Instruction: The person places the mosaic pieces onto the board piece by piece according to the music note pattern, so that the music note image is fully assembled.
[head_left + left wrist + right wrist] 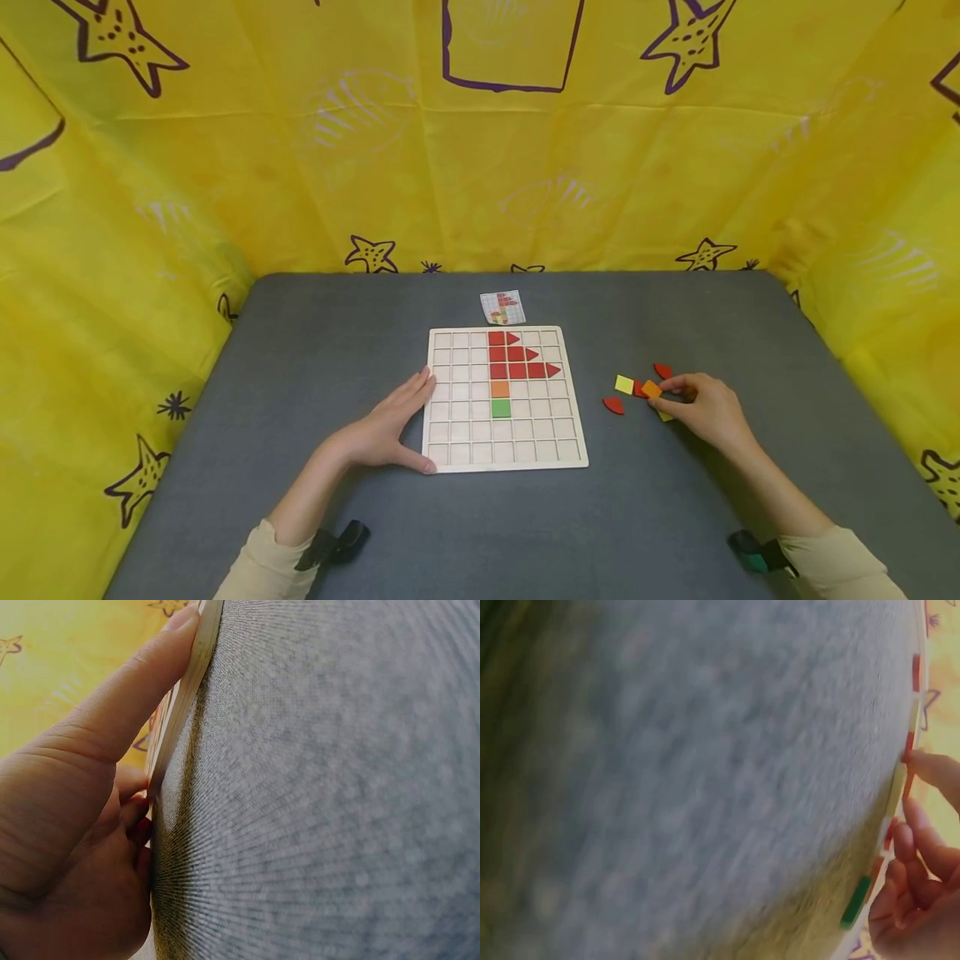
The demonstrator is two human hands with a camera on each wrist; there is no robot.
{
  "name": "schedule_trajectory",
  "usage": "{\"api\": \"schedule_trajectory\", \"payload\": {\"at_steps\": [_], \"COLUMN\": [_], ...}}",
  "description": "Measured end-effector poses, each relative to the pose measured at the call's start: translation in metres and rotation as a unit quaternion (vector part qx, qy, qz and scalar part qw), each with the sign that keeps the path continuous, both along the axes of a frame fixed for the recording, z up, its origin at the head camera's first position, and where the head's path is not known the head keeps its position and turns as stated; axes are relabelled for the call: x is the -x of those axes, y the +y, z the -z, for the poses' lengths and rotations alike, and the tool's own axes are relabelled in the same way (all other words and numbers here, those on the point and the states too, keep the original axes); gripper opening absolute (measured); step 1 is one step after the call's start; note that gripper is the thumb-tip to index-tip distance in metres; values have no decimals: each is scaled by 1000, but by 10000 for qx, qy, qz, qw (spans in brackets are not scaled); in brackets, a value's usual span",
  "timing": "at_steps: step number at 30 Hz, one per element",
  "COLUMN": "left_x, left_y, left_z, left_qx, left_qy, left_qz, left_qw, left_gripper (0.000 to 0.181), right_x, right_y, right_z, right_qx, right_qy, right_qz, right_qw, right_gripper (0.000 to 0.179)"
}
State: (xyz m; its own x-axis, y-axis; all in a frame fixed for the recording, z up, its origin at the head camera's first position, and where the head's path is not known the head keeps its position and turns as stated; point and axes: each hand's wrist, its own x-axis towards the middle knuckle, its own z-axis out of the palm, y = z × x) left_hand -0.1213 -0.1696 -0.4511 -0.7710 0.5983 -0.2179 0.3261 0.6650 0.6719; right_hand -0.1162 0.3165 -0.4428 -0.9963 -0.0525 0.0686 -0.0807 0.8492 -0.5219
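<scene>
A white gridded board (457, 433) lies on the table. Red squares and red pointed tiles (517, 354) fill parts of its upper rows, above one orange square (499, 389) and one green square (501, 408). My left hand (386, 429) rests at the board's left side, thumb by the near corner and fingertips on the edge. To the right of the board, my right hand (705, 408) pinches an orange square tile (651, 389) between thumb and fingers. Around it lie a yellow square (624, 384) and red quarter-round tiles (613, 406); another yellow tile is partly covered by the hand.
A small pattern card (501, 307) lies just beyond the board's far edge. In the right wrist view a green tile (855, 902) lies near the right hand's fingers. Yellow patterned cloth (480, 183) hangs behind the grey table (337, 325) and at its sides.
</scene>
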Motion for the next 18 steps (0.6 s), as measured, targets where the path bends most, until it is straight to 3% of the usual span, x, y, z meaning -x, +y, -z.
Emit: {"api": "schedule_trajectory", "payload": {"at_steps": [10,18], "left_x": [0,1], "left_y": [0,1], "left_z": [-1,-1], "left_qx": [19,33], "left_qy": [6,20], "left_qz": [6,16], "left_qw": [10000,10000], "left_gripper": [126,125], "right_x": [5,9], "right_y": [-39,-84], "right_z": [-5,-2], "right_qx": [857,1509], "right_qy": [-257,-471], "right_qz": [29,-329], "right_qw": [9960,9869], "right_gripper": [40,35]}}
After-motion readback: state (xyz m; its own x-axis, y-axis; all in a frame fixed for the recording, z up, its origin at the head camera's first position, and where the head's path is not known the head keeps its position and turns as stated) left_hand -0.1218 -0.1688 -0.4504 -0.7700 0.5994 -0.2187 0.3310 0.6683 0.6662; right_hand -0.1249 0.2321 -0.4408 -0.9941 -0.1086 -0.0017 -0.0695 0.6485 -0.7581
